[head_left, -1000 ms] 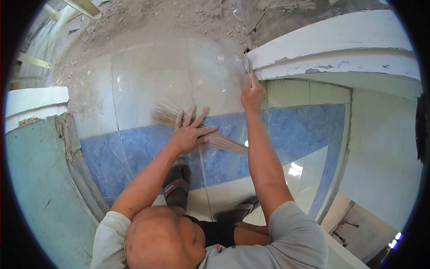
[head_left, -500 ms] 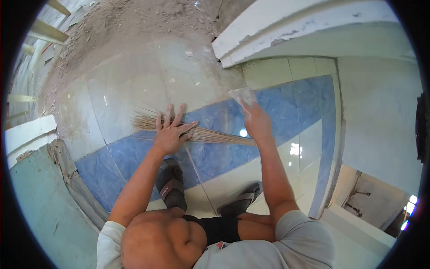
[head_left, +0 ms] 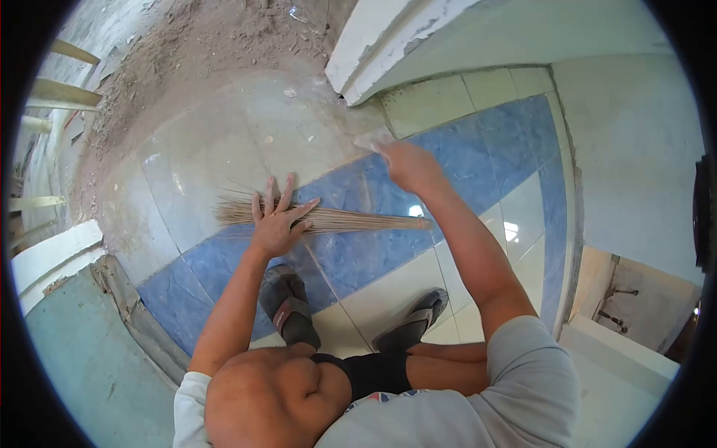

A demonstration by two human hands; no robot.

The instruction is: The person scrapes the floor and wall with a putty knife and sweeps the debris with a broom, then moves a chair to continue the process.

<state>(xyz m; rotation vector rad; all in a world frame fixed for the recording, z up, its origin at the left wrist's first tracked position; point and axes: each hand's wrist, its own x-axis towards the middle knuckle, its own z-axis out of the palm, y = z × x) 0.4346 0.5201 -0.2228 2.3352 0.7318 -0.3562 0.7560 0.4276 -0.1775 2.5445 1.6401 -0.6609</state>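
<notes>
My left hand [head_left: 276, 224] lies spread on a broom of thin sticks [head_left: 340, 220], pressing over its bristles near the loose ends. The fingers are apart and stretched out. The broom rests flat on the blue floor tiles [head_left: 336, 261], its tied end towards the right. Farther forward, my right hand [head_left: 414, 166] is closed on a pale flat piece [head_left: 373, 139]. That piece is against or just over the tiles where the blue band meets the dusty pale ones; its kind is too blurred to tell.
Dirt and rubble [head_left: 202, 45] cover the ground ahead, past the dusty tiles. A white wall end [head_left: 373, 56] stands front right, and a teal panel [head_left: 89, 336] at the left. My sandalled feet [head_left: 287, 299] are below the broom. Pale wooden bars [head_left: 67, 93] show far left.
My right hand has moved forward and left with the pale piece, baring the broom's tied end. The left hand stays spread on the bristles. The view has shifted slightly.
</notes>
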